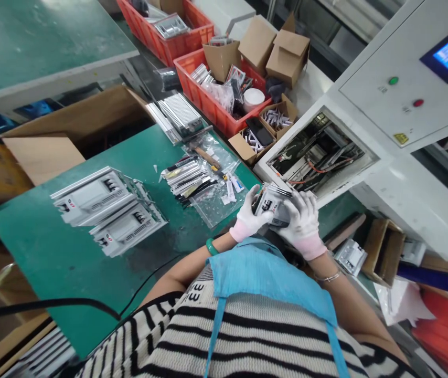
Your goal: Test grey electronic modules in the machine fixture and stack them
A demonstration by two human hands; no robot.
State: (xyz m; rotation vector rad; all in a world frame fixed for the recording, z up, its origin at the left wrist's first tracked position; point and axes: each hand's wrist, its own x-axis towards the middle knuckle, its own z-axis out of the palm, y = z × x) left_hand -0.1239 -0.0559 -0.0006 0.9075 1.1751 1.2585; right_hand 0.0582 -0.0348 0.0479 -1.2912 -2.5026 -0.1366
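My blue apron (pixel 263 270) spreads on my side of the grey unit (pixel 273 206), which I take as my landmark. The unit sits between my two gloved hands, tilted, with its black terminals showing. My left hand (pixel 247 214) grips its left side: the thumb lies across the near face and the fingers curl up along the left edge. My right hand (pixel 304 223) holds the other side, fingers bent over the upper right part (where that thumb presses I cannot tell, the glove hides it). So both sets of fingers are closed about the unit only as far as its body allows; whether anything bears it from below, I cannot see.

Left of the unit, on the green bench (pixel 78 262), lies a clear plastic bag (pixel 210 216), with white packets (pixel 228 189) and a bundle of thin strips (pixel 187 178) upon and beside it. Farther left of the unit are more grey casings (pixel 94 197), grouped close together. Just beyond the unit, to the right, gapes the cabinet opening (pixel 320 152), wires inside. Beyond the unit and leftward stand finned metal parts (pixel 180 113), then a loaded red crate (pixel 196 97).
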